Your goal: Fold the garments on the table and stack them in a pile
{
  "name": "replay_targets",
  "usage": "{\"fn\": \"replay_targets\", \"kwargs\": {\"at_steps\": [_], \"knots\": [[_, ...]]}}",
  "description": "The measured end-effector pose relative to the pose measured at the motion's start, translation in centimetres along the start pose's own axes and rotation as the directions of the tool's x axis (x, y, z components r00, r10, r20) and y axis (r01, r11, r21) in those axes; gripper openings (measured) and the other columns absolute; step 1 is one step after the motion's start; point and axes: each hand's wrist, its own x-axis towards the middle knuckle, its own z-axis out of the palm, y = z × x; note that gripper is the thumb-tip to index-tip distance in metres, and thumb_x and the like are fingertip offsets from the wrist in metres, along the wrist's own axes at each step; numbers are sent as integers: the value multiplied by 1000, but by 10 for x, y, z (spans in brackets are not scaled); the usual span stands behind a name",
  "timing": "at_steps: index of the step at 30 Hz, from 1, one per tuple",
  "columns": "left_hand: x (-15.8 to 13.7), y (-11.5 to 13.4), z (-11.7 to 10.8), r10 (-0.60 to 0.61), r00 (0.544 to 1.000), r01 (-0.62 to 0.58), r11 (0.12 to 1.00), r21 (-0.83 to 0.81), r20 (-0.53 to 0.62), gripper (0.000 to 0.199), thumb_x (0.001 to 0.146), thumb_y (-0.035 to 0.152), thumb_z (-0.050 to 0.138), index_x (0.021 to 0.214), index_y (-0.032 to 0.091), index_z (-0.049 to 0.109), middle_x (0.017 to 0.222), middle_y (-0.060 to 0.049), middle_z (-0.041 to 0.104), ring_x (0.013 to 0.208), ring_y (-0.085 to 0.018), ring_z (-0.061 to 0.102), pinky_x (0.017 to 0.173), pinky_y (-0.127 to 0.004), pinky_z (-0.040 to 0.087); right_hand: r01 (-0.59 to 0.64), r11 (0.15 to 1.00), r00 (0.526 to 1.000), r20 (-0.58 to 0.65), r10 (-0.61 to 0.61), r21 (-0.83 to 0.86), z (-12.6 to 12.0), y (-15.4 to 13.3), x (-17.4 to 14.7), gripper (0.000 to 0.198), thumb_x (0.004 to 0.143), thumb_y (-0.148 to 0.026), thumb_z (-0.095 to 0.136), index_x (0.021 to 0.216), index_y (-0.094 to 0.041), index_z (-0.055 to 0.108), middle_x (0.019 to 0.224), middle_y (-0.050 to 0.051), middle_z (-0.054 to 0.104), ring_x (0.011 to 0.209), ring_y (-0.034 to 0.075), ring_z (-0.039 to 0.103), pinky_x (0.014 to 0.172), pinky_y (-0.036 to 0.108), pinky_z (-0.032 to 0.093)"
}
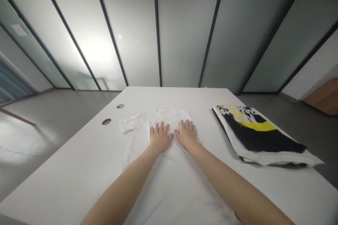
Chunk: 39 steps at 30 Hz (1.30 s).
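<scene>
A white T-shirt (174,172) lies spread on the white table, its collar toward the far end and one short sleeve reaching out to the left. My left hand (160,137) rests flat on the upper part of the shirt, fingers stretched forward. Beside it, my right hand (187,134) also lies palm down on the cloth with its fingers spread a little. A small gap separates the two thumbs. The shirt's right side is folded or partly hidden by my right hand and forearm.
Folded shirts (261,133) form a stack on the table's right side, the top one black with yellow and white print. Two round holes (106,122) pierce the white table (79,161) at the left. Frosted glass panels (185,35) stand beyond the far edge.
</scene>
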Motion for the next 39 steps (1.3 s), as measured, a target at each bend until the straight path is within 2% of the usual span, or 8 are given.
{"fn": "replay_targets", "kwargs": {"at_steps": [6,9,12,15,21,25,33,39], "knots": [[-19,-1,-13,-69,992,61,995,83,101,64,105,55,38,160,24,43,173,-18,30,157,-49,26,115,-78,28,20,999,998,56,-21,34,-2,22,-23,71,106,-50,40,165,-10,34,170,26,32,158,41,29,124,52,23],[-16,4,-25,-103,986,92,991,94,127,59,103,53,43,152,22,52,163,-23,45,148,-50,40,108,-78,35,42,998,996,79,-45,35,-3,28,-29,67,107,-48,40,161,-8,42,170,25,33,158,41,28,124,50,24],[0,11,-31,-59,998,58,997,60,23,52,103,51,43,142,20,58,151,-23,56,144,-44,46,114,-70,34,48,998,997,65,-50,33,-5,28,-30,65,107,-47,40,160,-9,45,171,25,32,158,42,27,125,52,23],[20,18,-26,25,998,-23,999,24,-61,51,105,51,39,144,22,57,160,-19,49,153,-40,37,122,-64,28,32,999,997,66,-34,27,-8,25,-28,66,107,-47,41,161,-10,43,171,24,30,159,42,26,125,54,22],[49,29,3,13,999,-12,1000,-9,38,68,104,61,34,161,24,42,172,-18,32,159,-45,24,121,-74,20,-17,1000,1000,18,16,12,-7,23,-29,69,106,-52,43,162,-12,42,173,24,27,160,45,19,125,61,14],[69,32,11,17,999,-17,1000,-4,42,69,103,60,35,163,27,40,174,-17,28,160,-44,22,121,-74,19,70,997,996,-61,-68,30,2,16,-30,67,106,-48,42,163,-12,40,174,23,25,162,40,17,127,58,12],[97,28,2,84,996,-86,995,-54,-41,57,107,49,34,156,24,48,169,-13,41,157,-33,33,126,-59,25,-13,999,999,42,12,32,0,31,19,76,105,-56,42,165,-9,36,173,24,26,160,40,24,125,55,16],[80,25,-13,-32,991,23,998,-64,-134,52,106,47,39,151,23,51,168,-13,42,158,-32,31,128,-55,23,-18,1000,999,39,18,9,-6,49,54,73,105,-53,41,163,-10,37,172,22,29,159,38,25,126,53,18]]}}
